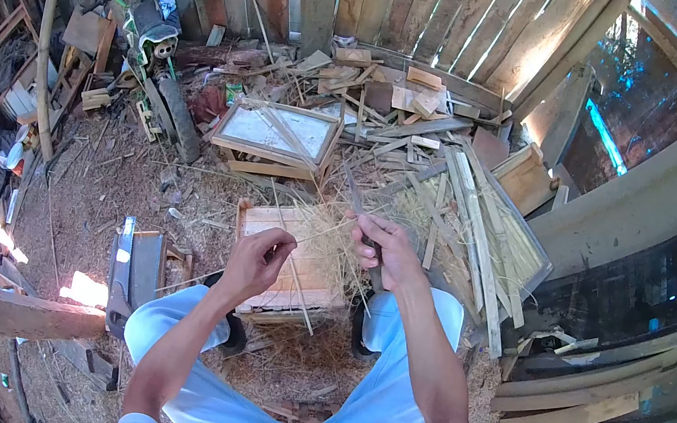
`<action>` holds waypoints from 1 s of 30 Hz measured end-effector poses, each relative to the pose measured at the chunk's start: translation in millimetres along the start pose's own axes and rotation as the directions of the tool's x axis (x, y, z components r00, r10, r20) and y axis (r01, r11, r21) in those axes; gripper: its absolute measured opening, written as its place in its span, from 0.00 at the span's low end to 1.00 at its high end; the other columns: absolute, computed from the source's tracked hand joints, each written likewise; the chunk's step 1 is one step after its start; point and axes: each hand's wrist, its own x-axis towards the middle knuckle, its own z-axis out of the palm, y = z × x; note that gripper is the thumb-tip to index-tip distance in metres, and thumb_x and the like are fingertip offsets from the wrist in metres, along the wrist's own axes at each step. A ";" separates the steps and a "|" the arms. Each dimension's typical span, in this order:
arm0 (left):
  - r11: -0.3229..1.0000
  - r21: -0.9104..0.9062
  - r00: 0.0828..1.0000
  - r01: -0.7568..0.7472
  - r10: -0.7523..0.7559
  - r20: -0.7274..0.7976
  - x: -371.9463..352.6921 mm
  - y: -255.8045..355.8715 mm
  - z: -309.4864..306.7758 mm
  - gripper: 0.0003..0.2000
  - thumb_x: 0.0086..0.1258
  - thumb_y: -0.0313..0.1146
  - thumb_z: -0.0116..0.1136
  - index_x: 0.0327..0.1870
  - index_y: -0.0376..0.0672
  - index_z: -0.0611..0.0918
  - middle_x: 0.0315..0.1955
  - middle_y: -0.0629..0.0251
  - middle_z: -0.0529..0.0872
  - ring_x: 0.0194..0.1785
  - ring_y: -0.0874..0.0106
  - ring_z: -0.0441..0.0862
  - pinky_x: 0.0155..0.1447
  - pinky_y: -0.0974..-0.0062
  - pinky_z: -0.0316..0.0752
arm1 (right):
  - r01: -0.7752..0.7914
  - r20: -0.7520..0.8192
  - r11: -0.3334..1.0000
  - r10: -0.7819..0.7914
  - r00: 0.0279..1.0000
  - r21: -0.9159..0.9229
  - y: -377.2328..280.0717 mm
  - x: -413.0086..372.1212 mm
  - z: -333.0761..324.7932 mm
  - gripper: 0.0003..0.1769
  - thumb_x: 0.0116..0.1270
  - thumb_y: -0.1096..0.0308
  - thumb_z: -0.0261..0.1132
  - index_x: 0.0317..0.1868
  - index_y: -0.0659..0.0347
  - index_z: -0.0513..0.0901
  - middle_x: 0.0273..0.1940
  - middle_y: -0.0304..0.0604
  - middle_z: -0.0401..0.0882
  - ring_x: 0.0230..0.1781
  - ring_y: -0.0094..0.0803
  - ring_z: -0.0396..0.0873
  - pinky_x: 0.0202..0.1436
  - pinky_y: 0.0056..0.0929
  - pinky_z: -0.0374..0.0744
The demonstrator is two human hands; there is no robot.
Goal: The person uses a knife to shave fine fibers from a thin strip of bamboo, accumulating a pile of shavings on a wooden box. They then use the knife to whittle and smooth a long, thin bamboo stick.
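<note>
My right hand (386, 252) is closed around the handle of a knife (355, 189), its blade pointing up and away from me. My left hand (259, 263) has thumb and fingers pinched together at a thin wooden strip (299, 293), which slants down past the fingertips. Beneath both hands is a low wooden slatted box (260, 220) between my feet. A tangle of fine pale shavings (324, 241) covers its right side and spreads beside the knife.
A framed wooden box with a pale top (271, 129) stands ahead, with scrap wood (404, 96) heaped behind. Long planks (479, 236) lie at the right. A small motorbike (158, 53) leans at the far left. A dark metal-like piece (139, 262) sits by my left knee.
</note>
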 end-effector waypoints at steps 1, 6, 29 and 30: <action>1.000 -0.002 1.000 -0.003 0.003 -0.002 1.4 1.2 1.6 0.03 0.65 0.27 0.59 0.36 0.39 0.80 0.24 0.59 0.82 0.22 0.68 0.77 0.27 0.73 0.70 | -0.015 0.013 1.000 0.015 1.000 -0.023 3.2 -0.7 3.0 0.17 0.70 0.65 0.59 0.53 0.68 0.76 0.29 0.34 0.74 0.20 0.15 0.64 0.18 0.12 0.62; 0.997 -0.071 1.000 -0.023 0.022 -0.017 4.3 -0.5 10.4 0.03 0.65 0.28 0.58 0.37 0.39 0.81 0.25 0.59 0.83 0.21 0.68 0.77 0.26 0.73 0.71 | -0.113 0.126 0.986 0.128 0.984 -0.123 26.8 -1.2 25.6 0.18 0.71 0.65 0.58 0.56 0.66 0.76 0.30 0.34 0.74 0.19 0.14 0.62 0.18 0.13 0.61; 0.991 0.097 0.979 -0.087 0.103 -0.175 8.6 -16.7 -3.0 0.02 0.64 0.27 0.59 0.34 0.40 0.81 0.27 0.60 0.83 0.23 0.66 0.79 0.27 0.72 0.72 | 0.085 -0.044 0.993 -0.089 0.995 -0.084 -4.6 -3.3 -9.0 0.20 0.71 0.64 0.57 0.60 0.61 0.72 0.32 0.35 0.74 0.19 0.15 0.63 0.17 0.12 0.60; 0.988 0.122 0.982 -0.091 0.110 -0.151 9.4 -11.5 -0.6 0.03 0.63 0.27 0.60 0.35 0.40 0.81 0.27 0.61 0.83 0.23 0.66 0.80 0.27 0.72 0.73 | 0.088 -0.043 0.993 -0.092 0.995 -0.081 2.7 -4.8 4.5 0.20 0.71 0.64 0.57 0.60 0.61 0.72 0.32 0.35 0.74 0.19 0.15 0.63 0.17 0.12 0.60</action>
